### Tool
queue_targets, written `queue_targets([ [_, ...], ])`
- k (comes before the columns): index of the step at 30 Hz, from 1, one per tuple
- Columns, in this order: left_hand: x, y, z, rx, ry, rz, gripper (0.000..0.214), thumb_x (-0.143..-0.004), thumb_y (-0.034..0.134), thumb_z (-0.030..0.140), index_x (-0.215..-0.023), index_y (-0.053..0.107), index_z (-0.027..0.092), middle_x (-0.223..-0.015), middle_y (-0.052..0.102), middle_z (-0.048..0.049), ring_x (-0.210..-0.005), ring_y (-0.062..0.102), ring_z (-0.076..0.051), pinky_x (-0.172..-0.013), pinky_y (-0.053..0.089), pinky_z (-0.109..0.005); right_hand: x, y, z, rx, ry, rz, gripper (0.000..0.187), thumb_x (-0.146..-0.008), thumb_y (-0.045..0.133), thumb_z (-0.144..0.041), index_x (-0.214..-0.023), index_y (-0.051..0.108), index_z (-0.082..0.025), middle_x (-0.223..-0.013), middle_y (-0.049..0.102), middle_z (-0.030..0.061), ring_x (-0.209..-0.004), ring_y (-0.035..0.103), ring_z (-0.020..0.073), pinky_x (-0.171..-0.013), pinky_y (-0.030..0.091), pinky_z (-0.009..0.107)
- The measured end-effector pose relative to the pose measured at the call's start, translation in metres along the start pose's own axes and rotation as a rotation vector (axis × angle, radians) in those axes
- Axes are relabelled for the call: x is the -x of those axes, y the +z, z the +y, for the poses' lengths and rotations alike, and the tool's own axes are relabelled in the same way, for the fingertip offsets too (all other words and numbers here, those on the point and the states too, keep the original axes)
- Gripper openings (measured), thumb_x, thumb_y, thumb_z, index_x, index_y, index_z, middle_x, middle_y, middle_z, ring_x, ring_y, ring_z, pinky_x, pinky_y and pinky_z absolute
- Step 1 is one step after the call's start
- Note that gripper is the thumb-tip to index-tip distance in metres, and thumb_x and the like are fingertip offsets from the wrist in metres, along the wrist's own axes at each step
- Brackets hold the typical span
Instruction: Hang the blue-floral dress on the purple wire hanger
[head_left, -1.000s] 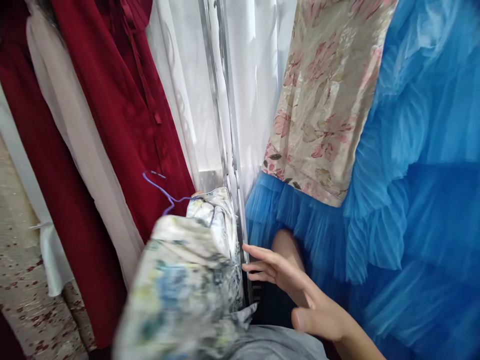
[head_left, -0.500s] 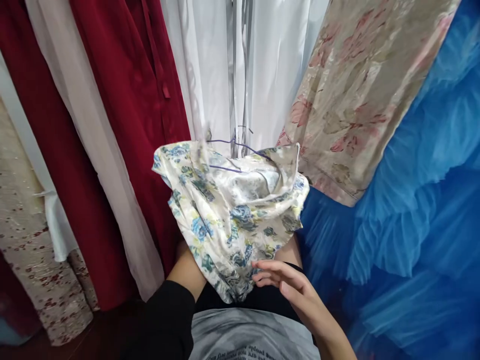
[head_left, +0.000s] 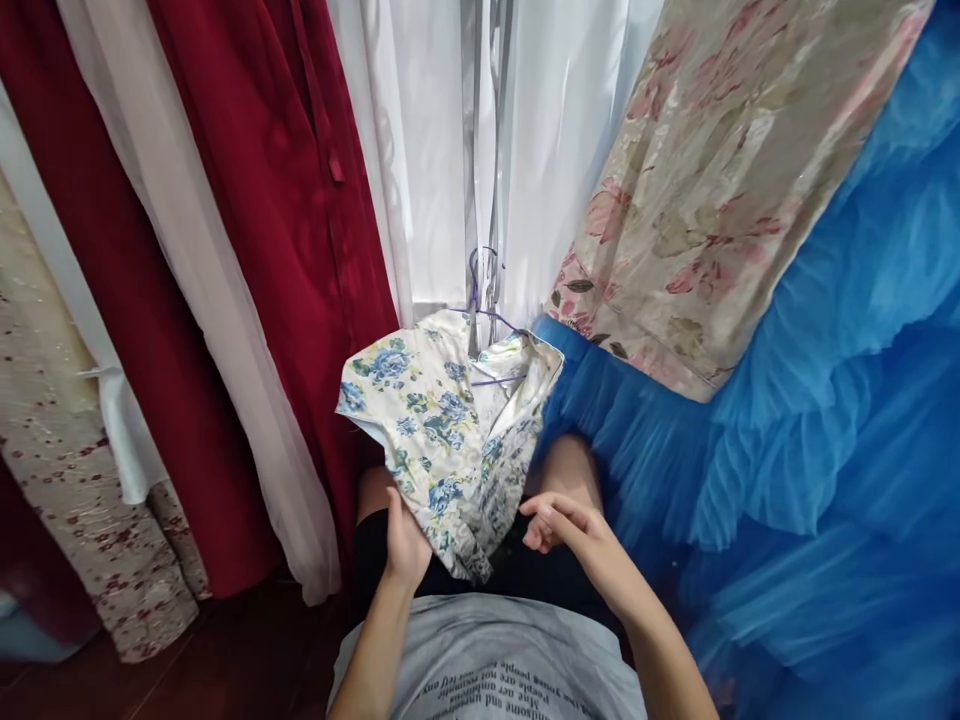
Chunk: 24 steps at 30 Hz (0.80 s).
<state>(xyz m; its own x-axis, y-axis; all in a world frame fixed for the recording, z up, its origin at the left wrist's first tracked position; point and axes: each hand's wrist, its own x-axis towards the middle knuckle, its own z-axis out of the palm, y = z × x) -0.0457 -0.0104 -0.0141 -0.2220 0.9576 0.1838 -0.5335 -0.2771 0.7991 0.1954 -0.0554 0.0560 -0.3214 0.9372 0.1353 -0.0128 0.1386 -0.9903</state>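
A cream blouse [head_left: 427, 400] with blue roses hangs on a thin purple wire hanger [head_left: 474, 285] and tapers to a gathered lower end above my lap. My left hand [head_left: 409, 540] is at its lower left edge, with the thumb showing beside the cloth and the other fingers hidden behind it; it grips that side. Just off the blouse's lower right side is my right hand [head_left: 562, 522], its fingers loosely bent and apart, with nothing visible in them.
Dark red [head_left: 240, 300], pale pink [head_left: 217, 320] and beige sequined fabrics [head_left: 97, 480] hang on the left. White drapes [head_left: 427, 150] hang behind the blouse. To the right are a beige floral cloth [head_left: 675, 220] and a ruffled blue tulle skirt [head_left: 825, 480].
The blouse has turned and straightened on its hanger, its front now flatter towards me. My left hand has come out from behind it to its lower left edge. My right fingers have bent more.
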Motion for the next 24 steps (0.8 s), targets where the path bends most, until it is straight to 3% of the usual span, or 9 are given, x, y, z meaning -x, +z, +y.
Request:
queue_targets([
  [3,0.013,-0.003,-0.016,-0.19,-0.029,0.08,0.062,-0.072,0.081,0.039,-0.128,0.064,0.018,-0.124,0.07,-0.0117,-0.12,0.063,-0.03,-0.108,0.045,-0.042,-0.044,0.01,0.01,0.213,0.072,0.066,0.043,-0.094,0.053,-0.061,-0.09,0.063,-0.019,-0.075,0.068,0.0038,-0.064,0.059,0.0181,-0.059,0.042,0.029],
  [5,0.016,0.001,-0.024,-0.293,-0.034,0.107,0.062,-0.069,0.079,0.03,-0.127,0.064,0.014,-0.121,0.072,-0.0127,-0.119,0.064,-0.032,-0.106,0.046,-0.043,-0.074,0.022,0.017,0.292,0.033,0.141,0.045,-0.092,0.053,-0.061,-0.075,0.056,-0.02,-0.067,0.062,0.0014,-0.058,0.053,0.0159,-0.057,0.038,0.028],
  [8,0.014,0.006,-0.032,-0.364,-0.015,0.114,0.051,-0.07,0.07,0.028,-0.119,0.067,0.013,-0.118,0.073,-0.0129,-0.118,0.065,-0.031,-0.104,0.048,-0.041,-0.1,0.036,0.026,0.191,-0.072,0.128,0.047,-0.09,0.052,-0.059,-0.062,0.045,-0.022,-0.053,0.044,-0.0037,-0.051,0.041,0.0129,-0.052,0.032,0.027],
  [10,0.012,0.002,-0.033,-0.412,0.002,0.155,0.045,-0.068,0.068,0.029,-0.111,0.068,0.013,-0.114,0.074,-0.013,-0.116,0.065,-0.031,-0.104,0.048,-0.04,-0.1,0.04,0.032,0.114,-0.089,0.118,0.047,-0.09,0.052,-0.058,-0.06,0.044,-0.022,-0.051,0.039,-0.005,-0.048,0.035,0.0118,-0.05,0.028,0.026],
  [14,0.01,-0.009,-0.034,-0.435,0.0,0.29,0.04,-0.066,0.065,0.033,-0.101,0.068,0.014,-0.106,0.075,-0.0128,-0.115,0.065,-0.032,-0.103,0.049,-0.042,-0.088,0.037,0.043,0.099,-0.077,0.197,0.044,-0.089,0.056,-0.06,-0.067,0.05,-0.021,-0.052,0.045,-0.0044,-0.047,0.036,0.0121,-0.048,0.027,0.026],
  [18,0.016,-0.004,-0.039,-0.408,-0.011,0.214,0.035,-0.068,0.063,0.034,-0.099,0.069,0.017,-0.103,0.075,-0.0105,-0.115,0.066,-0.03,-0.105,0.048,-0.042,-0.094,0.042,0.046,0.181,-0.091,0.164,0.043,-0.091,0.054,-0.058,-0.069,0.05,-0.022,-0.056,0.055,-0.0012,-0.05,0.045,0.0142,-0.052,0.034,0.027],
  [21,0.018,0.004,-0.043,-0.399,0.016,0.135,0.031,-0.071,0.062,0.032,-0.098,0.069,0.019,-0.104,0.075,-0.0094,-0.116,0.066,-0.029,-0.106,0.048,-0.041,-0.098,0.047,0.043,0.19,-0.117,0.161,0.04,-0.093,0.053,-0.049,-0.065,0.05,-0.021,-0.054,0.054,-0.0014,-0.05,0.046,0.0142,-0.054,0.034,0.027],
  [24,0.008,-0.004,-0.041,-0.446,0.055,0.149,0.026,-0.07,0.064,0.031,-0.093,0.068,0.019,-0.103,0.075,-0.01,-0.114,0.067,-0.03,-0.102,0.05,-0.041,-0.092,0.04,0.04,0.123,-0.092,0.229,0.035,-0.09,0.055,-0.043,-0.063,0.05,-0.021,-0.052,0.05,-0.0025,-0.05,0.043,0.0138,-0.052,0.031,0.027],
])
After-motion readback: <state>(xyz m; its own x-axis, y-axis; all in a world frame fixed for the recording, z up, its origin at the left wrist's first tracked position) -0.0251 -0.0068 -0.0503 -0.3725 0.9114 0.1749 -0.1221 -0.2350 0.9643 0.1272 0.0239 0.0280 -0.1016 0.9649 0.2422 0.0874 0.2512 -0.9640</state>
